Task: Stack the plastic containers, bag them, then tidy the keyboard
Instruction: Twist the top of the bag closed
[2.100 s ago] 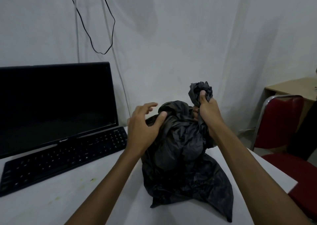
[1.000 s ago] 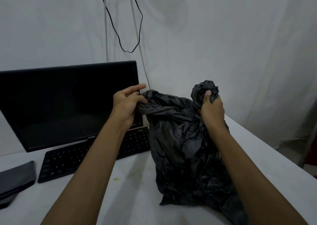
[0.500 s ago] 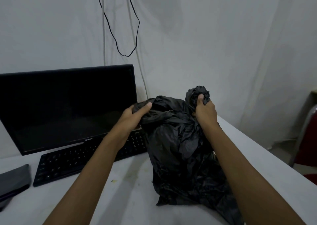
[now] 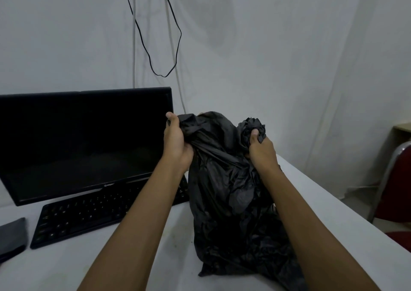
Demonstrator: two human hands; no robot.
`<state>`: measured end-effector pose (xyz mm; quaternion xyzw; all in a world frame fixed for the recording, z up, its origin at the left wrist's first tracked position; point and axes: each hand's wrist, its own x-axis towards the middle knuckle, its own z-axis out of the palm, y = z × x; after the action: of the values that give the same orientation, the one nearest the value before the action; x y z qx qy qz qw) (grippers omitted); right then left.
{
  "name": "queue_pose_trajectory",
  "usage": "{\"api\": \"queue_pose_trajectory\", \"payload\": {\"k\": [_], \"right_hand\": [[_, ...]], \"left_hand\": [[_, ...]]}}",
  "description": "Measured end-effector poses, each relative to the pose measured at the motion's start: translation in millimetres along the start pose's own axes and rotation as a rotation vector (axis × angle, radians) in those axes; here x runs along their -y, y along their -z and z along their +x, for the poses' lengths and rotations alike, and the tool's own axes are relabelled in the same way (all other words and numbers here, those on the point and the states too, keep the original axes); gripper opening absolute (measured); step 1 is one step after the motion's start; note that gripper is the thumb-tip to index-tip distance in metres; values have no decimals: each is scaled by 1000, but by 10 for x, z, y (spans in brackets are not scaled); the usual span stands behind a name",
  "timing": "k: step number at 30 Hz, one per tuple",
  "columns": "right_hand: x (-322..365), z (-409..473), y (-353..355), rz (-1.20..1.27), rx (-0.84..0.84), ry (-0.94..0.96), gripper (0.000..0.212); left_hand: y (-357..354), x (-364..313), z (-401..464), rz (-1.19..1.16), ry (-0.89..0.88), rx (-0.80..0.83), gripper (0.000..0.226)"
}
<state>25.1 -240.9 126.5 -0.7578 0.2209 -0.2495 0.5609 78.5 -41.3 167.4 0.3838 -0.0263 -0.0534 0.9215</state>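
Gripping the top of a black plastic bag [image 4: 231, 193] from both sides, the two hands are raised over a white table [image 4: 66, 266]. The left hand [image 4: 176, 143] comes in from the near left, its forearm slanting up and to the right; its fingers are curled round a bunched fold at the bag's upper left corner, the back of the hand turned toward the camera. The right hand [image 4: 262, 149] reaches in from the near right, fingers closed on a crumpled wad of plastic at the bag's upper right, the thumb pressed into the wad. Between the two hands the plastic is drawn into taut creases. The bag stands on the table, bulging and wrinkled; whatever is inside is hidden.

Left of the bag, a black keyboard [image 4: 89, 215] lies on the table, its right end passing behind the left forearm and the bag. A dark monitor [image 4: 84, 144] stands just beyond it. A dark flat pouch [image 4: 11, 237] lies at the left edge. A black cable [image 4: 155, 46] hangs in a loop on the far wall. A red chair [image 4: 395, 190] stands to the right.
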Motion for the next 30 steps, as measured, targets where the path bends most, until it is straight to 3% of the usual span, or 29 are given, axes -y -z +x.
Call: {"api": "queue_pose_trajectory", "payload": {"k": [2, 6, 9, 13, 16, 18, 20, 21, 22, 23, 25, 27, 30], "right_hand": [[-42, 26, 11, 29, -7, 2, 62], [-92, 83, 29, 135, 1, -36, 61], [-104, 102, 50, 236, -2, -95, 58], [-96, 153, 87, 328, -5, -212, 56], [-13, 84, 102, 433, 38, -248, 71], [-45, 132, 152, 470, 80, -264, 81], [-93, 190, 188, 529, 146, -298, 94], [-88, 169, 215, 546, 170, -318, 87], [-61, 116, 250, 534, 157, -317, 66], [-37, 59, 283, 540, 159, -310, 45], [-38, 19, 322, 548, 146, -325, 29], [-29, -6, 342, 526, 156, -323, 23], [17, -35, 373, 447, 159, -301, 29]], "left_hand": [[-28, 30, 17, 31, -22, -23, 42], [-35, 13, 38, 176, 4, 38, 39], [75, 8, 30, 358, -36, 109, 67], [304, 106, 22, 636, -127, 197, 85], [352, 241, -121, 749, -95, 213, 101], [312, 362, -209, 765, -74, 190, 91], [211, 412, -288, 745, -80, 123, 54], [147, 416, -302, 701, -80, 84, 37], [79, 395, -312, 639, -76, 65, 28], [12, 377, -309, 562, -71, 77, 27], [-116, 330, -306, 360, -71, 154, 43], [-210, 293, -304, 223, -55, 193, 62], [-305, 272, -290, 207, -57, 157, 52]]}}
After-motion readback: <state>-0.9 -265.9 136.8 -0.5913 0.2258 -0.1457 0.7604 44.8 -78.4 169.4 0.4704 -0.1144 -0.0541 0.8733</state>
